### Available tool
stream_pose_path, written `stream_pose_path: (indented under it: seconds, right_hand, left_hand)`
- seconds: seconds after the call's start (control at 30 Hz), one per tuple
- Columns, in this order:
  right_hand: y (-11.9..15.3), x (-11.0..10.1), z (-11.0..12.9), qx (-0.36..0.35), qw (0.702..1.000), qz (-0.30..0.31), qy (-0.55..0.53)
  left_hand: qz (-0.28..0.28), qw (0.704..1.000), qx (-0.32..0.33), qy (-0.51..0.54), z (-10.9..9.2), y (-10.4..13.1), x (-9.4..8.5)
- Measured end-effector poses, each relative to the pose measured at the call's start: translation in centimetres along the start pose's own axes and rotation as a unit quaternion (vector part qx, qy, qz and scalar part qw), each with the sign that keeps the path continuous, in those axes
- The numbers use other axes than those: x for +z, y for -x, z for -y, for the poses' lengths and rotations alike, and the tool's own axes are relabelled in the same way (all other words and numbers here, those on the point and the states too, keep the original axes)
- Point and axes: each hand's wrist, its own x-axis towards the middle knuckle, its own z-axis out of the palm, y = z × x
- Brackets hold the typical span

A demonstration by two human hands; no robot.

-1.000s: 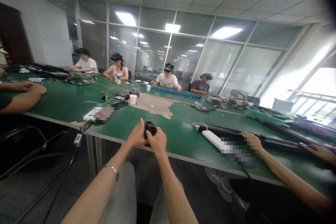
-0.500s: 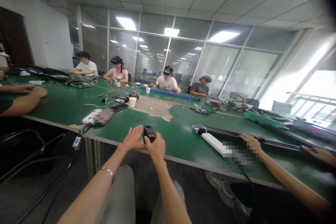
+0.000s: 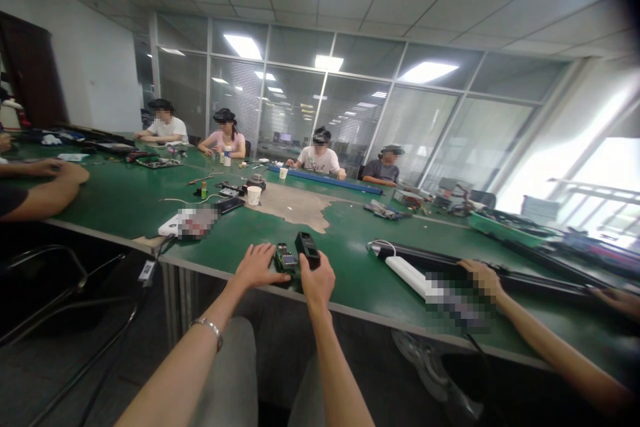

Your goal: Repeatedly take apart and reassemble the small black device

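Black casing [image 3: 307, 250] is clamped in the right hand [image 3: 319, 278], its far end sticking out past the thumb and recesses showing in its upper face. Just left of that hand, between it and the left hand [image 3: 255, 268], a green circuit board [image 3: 287, 259] lies near the edge of the counter [image 3: 347, 250]. The left thumb reaches along the board's near side, with the fingers at its left side; whether they grip it or only rest there, I cannot tell. A metal bracelet [image 3: 213, 327] circles the left wrist. Straight ahead of the left hand, well apart from it, stands a paper cup [image 3: 254, 196]. Right of the right hand lies a white power strip [image 3: 409, 276]; farther right, a co-worker's hand [image 3: 481, 274] is at a long black bar [image 3: 435, 253].
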Motion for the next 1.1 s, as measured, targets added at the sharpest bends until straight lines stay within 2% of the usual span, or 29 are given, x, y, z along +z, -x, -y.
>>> stream_pose_path:
  seconds: [0.13,0.27,0.5,0.63,0.77,0.97,1.1]
  right_hand:
    - [0.1,-0.2,-1.8,0.018,0.994,0.051,0.089]
    - [0.5,-0.2,-2.1,0.013,0.991,0.061,0.118]
    - [0.0,-0.8,-1.9,0.028,0.993,0.071,0.089]
    - [-0.6,-1.3,-0.4,0.043,0.997,0.06,0.021]
    - [-0.5,-1.0,1.9,0.019,0.998,0.056,-0.036]
    - [0.6,0.4,3.8,-0.009,0.997,0.077,0.004]
    - [1.0,0.6,4.4,-0.045,0.995,0.073,0.047]
  left_hand:
    - [0.013,1.0,-0.001,-0.001,-0.2,0.0,-0.4]
    - [0.023,1.0,-0.001,-0.005,-0.2,0.1,-0.7]
    - [0.028,1.0,0.001,-0.007,-0.2,0.1,-0.8]
    - [0.014,1.0,0.001,-0.004,-0.2,0.2,-0.7]
    - [0.008,1.0,0.0,-0.002,-0.1,0.3,-0.6]
    - [-0.003,1.0,0.004,-0.006,0.2,0.2,-0.2]
    - [-0.002,1.0,0.001,-0.008,0.4,0.0,0.1]
